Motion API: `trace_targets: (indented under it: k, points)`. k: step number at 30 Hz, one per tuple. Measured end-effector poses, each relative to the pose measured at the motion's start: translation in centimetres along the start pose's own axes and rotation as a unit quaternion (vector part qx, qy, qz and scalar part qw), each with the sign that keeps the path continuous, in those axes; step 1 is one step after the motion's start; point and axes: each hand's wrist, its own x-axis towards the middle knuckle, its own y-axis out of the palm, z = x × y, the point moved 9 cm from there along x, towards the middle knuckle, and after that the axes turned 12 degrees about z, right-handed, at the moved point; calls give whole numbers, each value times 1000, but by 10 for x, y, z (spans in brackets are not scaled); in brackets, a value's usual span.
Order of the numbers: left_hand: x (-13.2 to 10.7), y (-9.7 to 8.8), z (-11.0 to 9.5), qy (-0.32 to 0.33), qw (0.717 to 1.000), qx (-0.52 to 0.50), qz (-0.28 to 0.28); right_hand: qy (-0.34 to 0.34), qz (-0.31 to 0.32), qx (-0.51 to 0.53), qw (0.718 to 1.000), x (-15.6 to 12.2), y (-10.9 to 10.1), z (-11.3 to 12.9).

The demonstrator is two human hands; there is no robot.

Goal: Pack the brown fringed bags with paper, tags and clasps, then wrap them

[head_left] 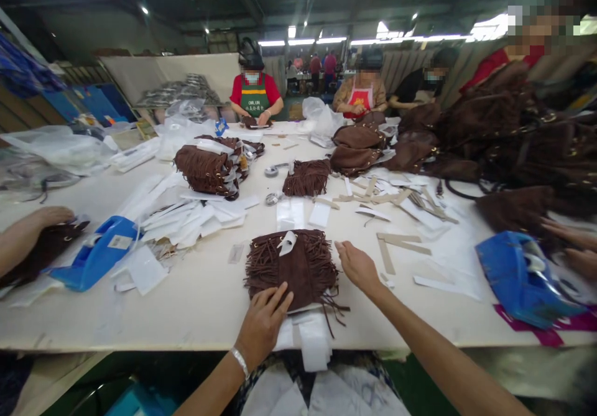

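Observation:
A dark brown fringed bag [295,267] lies flat on the table in front of me, with a white paper piece [287,243] at its top middle. My left hand [267,321] rests on the bag's lower edge with fingers stretched out and slightly apart. Just off the right-hand fringe, my right hand [361,268] hovers with its fingers extended and loosely bent; I see nothing held in it. White sheet strips [313,340] poke out from under the bag toward me and overhang the table edge.
Blue tape dispensers [100,251] [522,279] stand left and right, beside other people's hands. Behind the bag are another fringed bag [308,178], a stack of fringed bags [205,167], white paper scraps [198,220] and beige strips [403,242]. Brown bags [504,124] heap at right. Co-workers sit opposite.

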Motion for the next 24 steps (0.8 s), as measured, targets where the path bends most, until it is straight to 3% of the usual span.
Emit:
trace_targets:
  k: [4, 7, 11, 15, 18, 22, 24]
  points:
    - [-1, 5, 0, -12, 1000, 19, 7, 70, 33, -3, 997, 39, 34, 7]
    - [-1, 12, 0, -19, 999, 39, 19, 93, 20, -9, 995, 41, 57, 9]
    - [-4, 19, 1, -17, 998, 64, 16, 90, 13, -27, 996, 36, 66, 7]
    - [-7, 20, 1, -9, 994, 106, -5, 79, -1, -32, 996, 30, 59, 5]
    - [-7, 18, 1, -6, 991, 129, -20, 43, -23, -41, 998, 34, 41, 8]
    - [-6, 14, 1, -5, 991, 129, -32, -89, -91, -77, 989, 59, 3, 38]
    - [-6, 12, 1, -5, 991, 127, -39, -152, -82, -94, 981, 78, -1, 57]
